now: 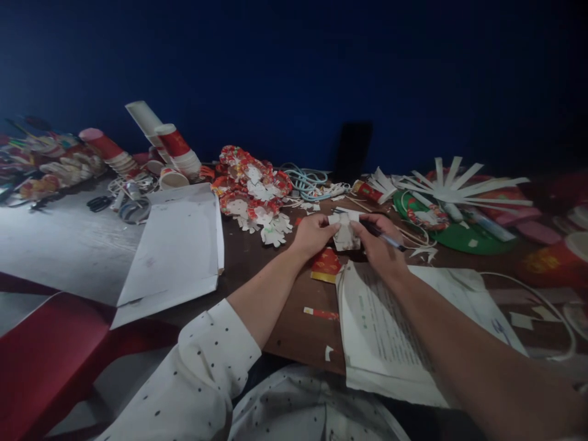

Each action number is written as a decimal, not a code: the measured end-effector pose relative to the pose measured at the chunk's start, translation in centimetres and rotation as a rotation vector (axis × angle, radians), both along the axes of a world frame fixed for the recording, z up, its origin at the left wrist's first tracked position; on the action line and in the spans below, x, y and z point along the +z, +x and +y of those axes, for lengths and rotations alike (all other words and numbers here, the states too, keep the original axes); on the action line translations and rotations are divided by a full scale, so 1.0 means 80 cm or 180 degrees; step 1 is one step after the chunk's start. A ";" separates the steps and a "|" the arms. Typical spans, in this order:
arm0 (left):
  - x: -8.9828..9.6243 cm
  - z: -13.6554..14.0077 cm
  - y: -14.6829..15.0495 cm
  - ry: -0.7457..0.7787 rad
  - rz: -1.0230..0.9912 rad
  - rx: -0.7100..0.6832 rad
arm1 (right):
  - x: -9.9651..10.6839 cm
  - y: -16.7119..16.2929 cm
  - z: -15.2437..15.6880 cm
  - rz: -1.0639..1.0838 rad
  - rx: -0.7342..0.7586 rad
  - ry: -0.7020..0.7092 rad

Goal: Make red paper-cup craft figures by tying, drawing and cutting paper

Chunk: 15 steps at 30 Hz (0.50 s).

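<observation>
Between my two hands, over the brown table (294,324), is a small white paper piece (346,237) with an uneven outline. My left hand (316,234) pinches its left side, thumb on top. My right hand (379,242) grips its right side and also has a dark pen (383,236) with a pale barrel tucked in the fingers. Just below the paper lies a red and gold cup piece (326,264). Under my right forearm rests a printed paper sheet (381,331).
White cardboard (179,245) lies to the left. Behind stand red paper crafts (252,190), stacked paper cups (177,150) and a pale blue cord (307,180). On the right are a strip-cut white paper cup (454,190) and a green disc (478,239). A red chair (50,343) is at lower left.
</observation>
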<state>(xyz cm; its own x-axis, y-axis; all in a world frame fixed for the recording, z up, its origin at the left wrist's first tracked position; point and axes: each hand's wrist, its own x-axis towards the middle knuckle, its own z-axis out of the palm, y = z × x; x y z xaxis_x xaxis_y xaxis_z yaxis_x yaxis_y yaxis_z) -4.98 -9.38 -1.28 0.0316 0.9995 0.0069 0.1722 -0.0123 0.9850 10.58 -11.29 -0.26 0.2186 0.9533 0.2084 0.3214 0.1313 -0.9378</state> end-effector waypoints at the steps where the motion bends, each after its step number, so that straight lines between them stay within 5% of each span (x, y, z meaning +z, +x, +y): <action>1: 0.003 0.001 -0.002 0.0072 0.0276 0.0076 | -0.001 0.001 0.001 -0.0007 0.0042 0.0007; 7: 0.020 0.005 -0.005 0.0061 0.1480 0.0396 | -0.013 0.012 0.003 -0.0271 0.0056 0.0259; 15: 0.023 0.007 0.004 -0.0148 0.1840 0.0518 | -0.006 0.019 -0.011 -0.1278 0.0627 0.0273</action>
<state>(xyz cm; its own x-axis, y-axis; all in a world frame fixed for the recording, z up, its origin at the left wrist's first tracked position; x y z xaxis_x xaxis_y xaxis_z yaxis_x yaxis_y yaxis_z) -4.69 -8.79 0.57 -0.1361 0.9907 -0.0097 0.6761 0.1000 0.7300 12.12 -12.20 -0.76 -0.0794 0.9442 0.3197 0.6185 0.2982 -0.7270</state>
